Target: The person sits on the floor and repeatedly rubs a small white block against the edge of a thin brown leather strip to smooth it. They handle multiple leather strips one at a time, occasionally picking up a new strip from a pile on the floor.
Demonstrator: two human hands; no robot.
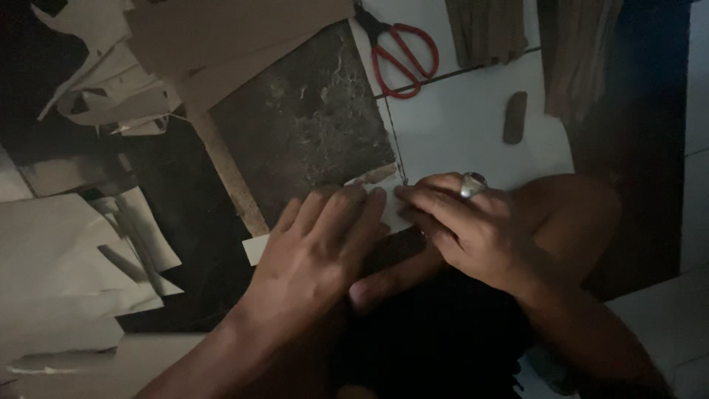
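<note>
White paper piece (pixel 391 214) pressed flat under left hand (pixel 314 255) and right hand (pixel 461 225) (neither clenched); red scissors (pixel 402 55) well apart

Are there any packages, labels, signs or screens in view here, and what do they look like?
None that I can make out: no screens or signs.
Both hands, left hand and right hand, press a plain pale paper piece.
Red-handled scissors lie above.

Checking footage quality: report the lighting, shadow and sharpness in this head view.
Head view: dim overall, left side and bottom lost in shadow; white surface brightest, red scissors clear; left hand and right hand slightly soft on the pale paper; no glare.
</note>
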